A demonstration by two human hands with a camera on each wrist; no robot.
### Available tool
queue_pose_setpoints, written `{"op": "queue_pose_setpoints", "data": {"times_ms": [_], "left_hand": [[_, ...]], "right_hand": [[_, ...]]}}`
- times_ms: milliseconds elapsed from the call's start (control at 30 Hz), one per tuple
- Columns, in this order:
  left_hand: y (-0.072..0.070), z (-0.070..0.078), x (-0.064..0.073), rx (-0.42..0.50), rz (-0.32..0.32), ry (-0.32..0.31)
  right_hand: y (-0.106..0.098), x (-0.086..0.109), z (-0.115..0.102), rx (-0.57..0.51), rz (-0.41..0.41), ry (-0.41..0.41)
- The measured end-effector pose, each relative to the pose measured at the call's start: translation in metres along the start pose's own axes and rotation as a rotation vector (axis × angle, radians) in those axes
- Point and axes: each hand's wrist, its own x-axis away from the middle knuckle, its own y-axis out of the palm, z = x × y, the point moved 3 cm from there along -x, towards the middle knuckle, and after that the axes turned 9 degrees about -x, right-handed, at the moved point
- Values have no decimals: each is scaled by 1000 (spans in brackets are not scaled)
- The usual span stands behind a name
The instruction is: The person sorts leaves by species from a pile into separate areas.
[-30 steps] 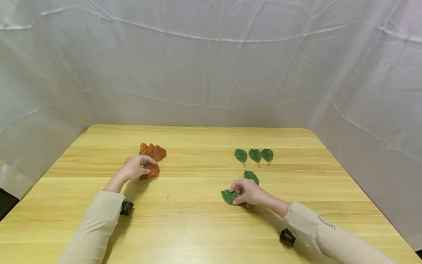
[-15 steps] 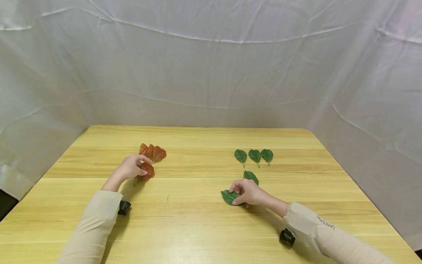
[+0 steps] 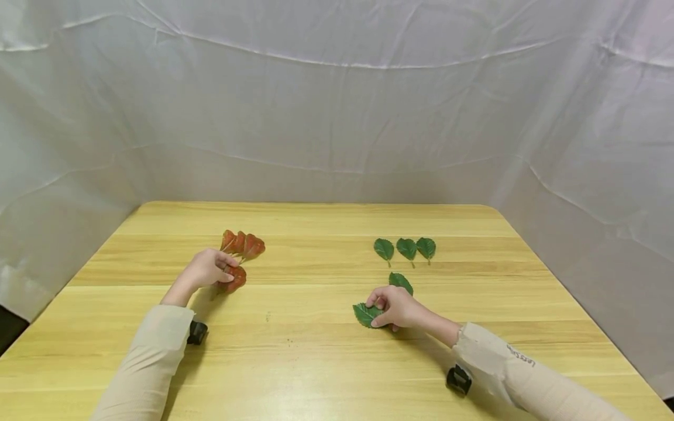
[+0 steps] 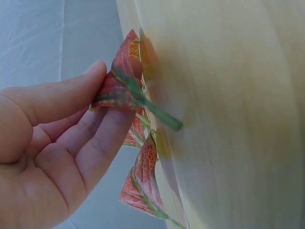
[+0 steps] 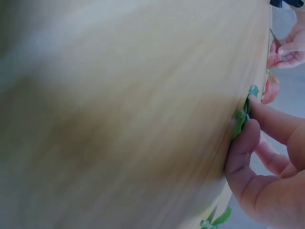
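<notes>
My left hand (image 3: 204, 269) pinches a red leaf (image 3: 237, 280) between thumb and fingers, at the left of the table. The left wrist view shows this red leaf (image 4: 116, 90) with its green stem pointing away from the fingers. Just beyond it lie several red leaves (image 3: 254, 245) in a small fan. On the other side, my right hand (image 3: 400, 307) holds a green leaf (image 3: 364, 314) by thumb and fingers at the table surface; the fingers cover part of it. Another green leaf (image 3: 401, 282) lies right behind that hand, partly hidden.
Three green leaves (image 3: 406, 248) lie in a row farther back on the right, stems toward me. The wooden table (image 3: 316, 351) ends at a pale cloth backdrop (image 3: 337, 128). Black wrist devices (image 3: 459, 380) sit under both sleeves.
My left hand has drawn slightly to the left and toward me with the red leaf, uncovering more of the red leaves behind. My right hand and its green leaf have stayed put.
</notes>
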Motion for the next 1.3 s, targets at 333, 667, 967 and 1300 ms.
{"op": "queue_pose_setpoints", "data": {"times_ms": [333, 667, 967, 1300], "left_hand": [[2, 9, 4, -59, -1, -67], [2, 8, 4, -67, 4, -81], [2, 7, 3, -60, 1, -96], [0, 4, 4, -35, 13, -118]], "right_hand": [[1, 1, 1, 0, -1, -18], [1, 1, 1, 17, -14, -49], [-4, 3, -1, 13, 2, -42], [-25, 5, -1, -93, 47, -33]]}}
